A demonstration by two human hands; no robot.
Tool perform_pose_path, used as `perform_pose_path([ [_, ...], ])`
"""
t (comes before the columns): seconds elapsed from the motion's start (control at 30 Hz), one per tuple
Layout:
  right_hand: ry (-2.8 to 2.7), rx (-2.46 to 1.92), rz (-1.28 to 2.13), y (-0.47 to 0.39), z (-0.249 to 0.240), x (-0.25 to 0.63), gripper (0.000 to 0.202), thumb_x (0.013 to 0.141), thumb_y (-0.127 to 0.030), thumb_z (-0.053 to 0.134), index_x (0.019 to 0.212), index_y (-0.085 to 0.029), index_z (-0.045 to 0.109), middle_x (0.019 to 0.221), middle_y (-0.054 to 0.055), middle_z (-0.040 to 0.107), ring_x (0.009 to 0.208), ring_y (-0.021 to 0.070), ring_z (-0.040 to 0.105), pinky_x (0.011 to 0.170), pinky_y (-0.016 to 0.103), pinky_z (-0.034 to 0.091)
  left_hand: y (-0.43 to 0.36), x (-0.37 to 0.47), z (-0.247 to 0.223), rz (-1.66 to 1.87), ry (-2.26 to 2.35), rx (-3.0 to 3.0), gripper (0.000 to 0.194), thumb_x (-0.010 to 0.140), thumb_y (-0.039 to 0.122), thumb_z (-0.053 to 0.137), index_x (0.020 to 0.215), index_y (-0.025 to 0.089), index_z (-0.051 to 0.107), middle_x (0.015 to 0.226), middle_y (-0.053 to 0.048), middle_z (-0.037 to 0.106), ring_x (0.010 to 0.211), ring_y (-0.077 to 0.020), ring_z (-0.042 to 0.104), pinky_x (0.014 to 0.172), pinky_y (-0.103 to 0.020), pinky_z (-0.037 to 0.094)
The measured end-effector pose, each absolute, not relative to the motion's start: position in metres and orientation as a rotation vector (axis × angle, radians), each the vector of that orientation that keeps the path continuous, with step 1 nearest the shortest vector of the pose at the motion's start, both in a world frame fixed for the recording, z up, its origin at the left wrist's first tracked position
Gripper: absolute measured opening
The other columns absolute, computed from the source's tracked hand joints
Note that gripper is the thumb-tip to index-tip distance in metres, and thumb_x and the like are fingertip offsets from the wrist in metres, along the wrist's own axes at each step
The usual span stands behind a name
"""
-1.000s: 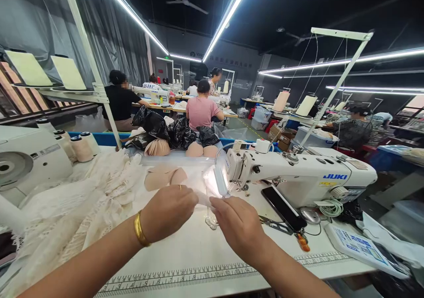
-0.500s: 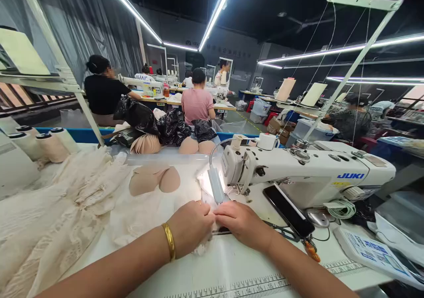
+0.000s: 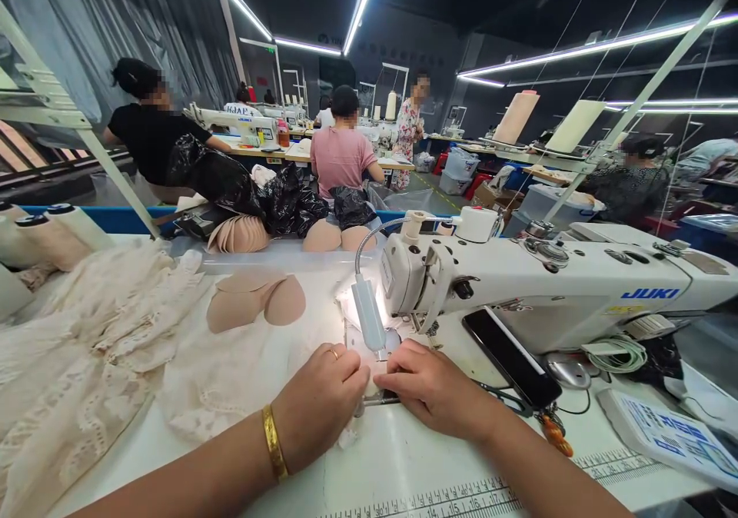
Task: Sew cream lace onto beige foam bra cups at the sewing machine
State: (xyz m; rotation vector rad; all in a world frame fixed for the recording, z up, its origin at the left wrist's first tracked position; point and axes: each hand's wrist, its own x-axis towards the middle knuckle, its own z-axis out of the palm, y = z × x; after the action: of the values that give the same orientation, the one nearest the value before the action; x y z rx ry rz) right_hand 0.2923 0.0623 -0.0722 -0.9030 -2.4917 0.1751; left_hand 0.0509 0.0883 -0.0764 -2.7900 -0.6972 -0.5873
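My left hand [image 3: 323,395], with a gold bracelet [image 3: 274,443] at the wrist, is closed on a pale piece of fabric [image 3: 347,435], part of which hangs below the fingers. Just across a small gap, my right hand [image 3: 441,391] has its thumb and fingers pinched together on the same pale cloth. Both hands are in front of the needle area of a white sewing machine [image 3: 519,276]. A small grey lamp [image 3: 367,318] on a bendy neck lights that spot and hides the needle. Beige moulded cups [image 3: 285,300] lie on the table left of the machine.
Cream lace fabric [image 3: 86,349] is heaped on the left. A black phone [image 3: 510,356], dark scissors [image 3: 504,396] and a calculator [image 3: 669,433] are on the right. Black plastic bags [image 3: 224,180] and stacked cups [image 3: 239,235] line the back edge. Co-workers sit at machines beyond.
The view has shifted, so the machine appears further right and the table items slightly left. My hands have drawn slightly apart at the fabric. A person in the back now stands more fully in view.
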Motion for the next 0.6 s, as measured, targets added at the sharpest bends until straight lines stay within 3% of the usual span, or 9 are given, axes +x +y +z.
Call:
perform_pose_path([
  [0.33,-2.483,-0.906,0.217,0.061,-0.072,0.291,0.035,0.097,-0.004,0.048,0.115,-0.023,0.071,0.092,0.005,0.066,0.083,0.0188,0.054,0.071,0.030,0.048,0.086,0.052,-0.077,-0.469,-0.715,-2.819,0.019,0.090,0.004,0.046,0.087,0.016,0.061,0.079,-0.005,0.056,0.066,-0.0220,0.046,0.064,-0.039,0.043],
  [0.6,-2.478,-0.966,0.249,0.060,-0.072,0.289,0.029,0.101,-0.008,0.048,0.119,-0.020,0.067,0.089,0.005,0.063,0.082,0.0199,0.052,0.071,0.031,0.048,0.087,0.052,-0.094,-0.809,-0.752,-2.894,0.017,0.098,0.011,0.045,0.092,0.016,0.060,0.091,-0.008,0.062,0.078,-0.0234,0.052,0.074,-0.042,0.050],
])
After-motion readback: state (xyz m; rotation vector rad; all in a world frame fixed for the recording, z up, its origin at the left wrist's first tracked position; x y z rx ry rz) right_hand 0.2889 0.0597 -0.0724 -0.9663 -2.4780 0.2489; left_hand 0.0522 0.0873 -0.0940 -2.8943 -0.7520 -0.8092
